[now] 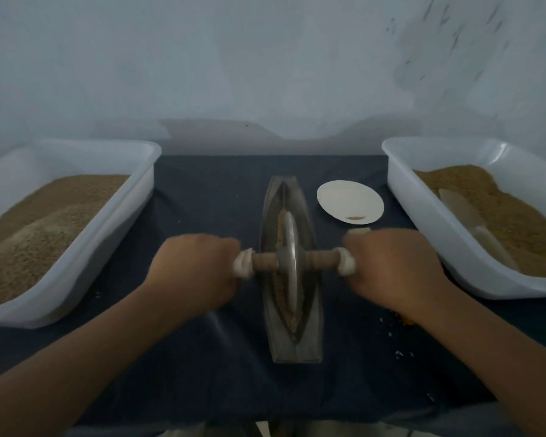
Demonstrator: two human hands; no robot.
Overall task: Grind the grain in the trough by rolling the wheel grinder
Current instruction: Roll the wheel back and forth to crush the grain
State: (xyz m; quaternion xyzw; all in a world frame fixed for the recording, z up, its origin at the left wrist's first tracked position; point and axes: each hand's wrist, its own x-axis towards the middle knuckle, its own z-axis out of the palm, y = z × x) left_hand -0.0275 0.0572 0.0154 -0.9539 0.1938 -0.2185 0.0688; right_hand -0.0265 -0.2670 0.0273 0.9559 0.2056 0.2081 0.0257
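Head view: left hand [191, 272] and right hand [394, 269] each grip a handle end of the wheel grinder [289, 257], mid-trough [292, 345] on grain [293, 313]. Best: even downward pressure, wheel upright, full-length strokes.

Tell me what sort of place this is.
Probably a makeshift hand-grinding station: a metal trough with a wheel grinder on a dark cloth, a left tub and right tub holding grain.

Left hand [196, 269] and right hand [391, 266] gripping the wheel grinder [289, 258] handles, wheel standing in the trough [309, 234], grain [281, 220] inside, white tubs either side
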